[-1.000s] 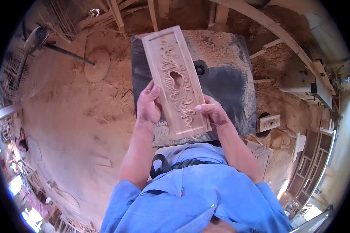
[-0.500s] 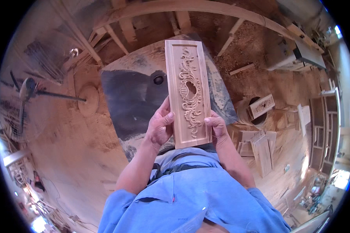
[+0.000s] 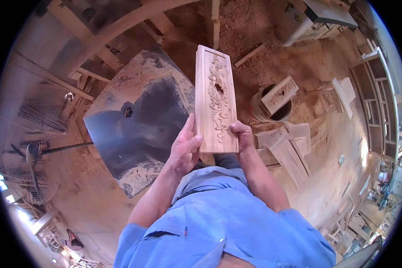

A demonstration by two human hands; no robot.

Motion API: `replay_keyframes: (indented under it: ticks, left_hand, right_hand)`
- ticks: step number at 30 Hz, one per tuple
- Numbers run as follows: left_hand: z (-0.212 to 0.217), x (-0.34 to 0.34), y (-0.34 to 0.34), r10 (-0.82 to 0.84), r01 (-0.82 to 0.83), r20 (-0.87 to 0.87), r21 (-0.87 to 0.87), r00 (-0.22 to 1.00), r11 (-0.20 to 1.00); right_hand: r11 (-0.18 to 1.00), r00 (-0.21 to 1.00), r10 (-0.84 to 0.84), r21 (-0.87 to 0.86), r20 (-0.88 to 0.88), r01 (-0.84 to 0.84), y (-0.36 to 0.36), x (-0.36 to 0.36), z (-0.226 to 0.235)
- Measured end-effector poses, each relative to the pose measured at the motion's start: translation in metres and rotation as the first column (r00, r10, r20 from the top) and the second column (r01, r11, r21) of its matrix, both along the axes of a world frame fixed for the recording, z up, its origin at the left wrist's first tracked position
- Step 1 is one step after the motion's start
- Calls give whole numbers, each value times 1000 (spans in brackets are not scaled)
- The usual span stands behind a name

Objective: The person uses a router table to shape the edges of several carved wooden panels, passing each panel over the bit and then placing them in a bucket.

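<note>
Between both hands I hold a carved wooden panel [image 3: 205,100] in front of me, long side pointing away. Scrollwork runs down its recessed face, with a cut-out hole in the middle. My left hand [image 3: 186,144] grips the lower left edge, thumb along the side. On the lower right edge, my right hand [image 3: 242,136] is closed with its thumb on the face; the fingers of both hands are partly hidden behind the panel. A similar carved panel [image 3: 279,96] lies across the top of a round bucket [image 3: 257,107] to the right.
Left of the panel stands a dark, dust-covered table [image 3: 143,129] with a round hole. A stack of wooden panels [image 3: 290,156] lies at right, near the bucket. A pedestal fan [image 3: 32,154] is at far left, a shelf frame [image 3: 379,120] at far right.
My body has turned to the right, so the table now sits further left and the bucket nearer the middle. The panel stays in both hands and has tilted, showing more of its left edge.
</note>
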State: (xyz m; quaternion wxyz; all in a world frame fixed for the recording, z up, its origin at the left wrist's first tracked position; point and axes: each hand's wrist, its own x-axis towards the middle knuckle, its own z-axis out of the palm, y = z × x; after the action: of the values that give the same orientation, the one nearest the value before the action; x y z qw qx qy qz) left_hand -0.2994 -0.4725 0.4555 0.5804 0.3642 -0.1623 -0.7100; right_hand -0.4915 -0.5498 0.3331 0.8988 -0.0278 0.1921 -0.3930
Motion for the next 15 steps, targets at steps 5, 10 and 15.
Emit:
replay_keyframes:
  ticks: [5, 10, 15]
  left_hand:
    - [-2, -37, -26, -12, 1, 72, 148, 997, 989]
    - [-20, -52, -44, -80, 77, 39, 74, 996, 994]
    - [-42, -65, -51, -200, 145, 446, 155, 872, 977]
  right_hand:
    - [985, 987, -56, 169, 148, 31, -15, -38, -23]
    - [954, 977, -132, 291, 169, 79, -16, -55, -43]
    - [915, 964, -238, 361, 121, 181, -23, -61, -53]
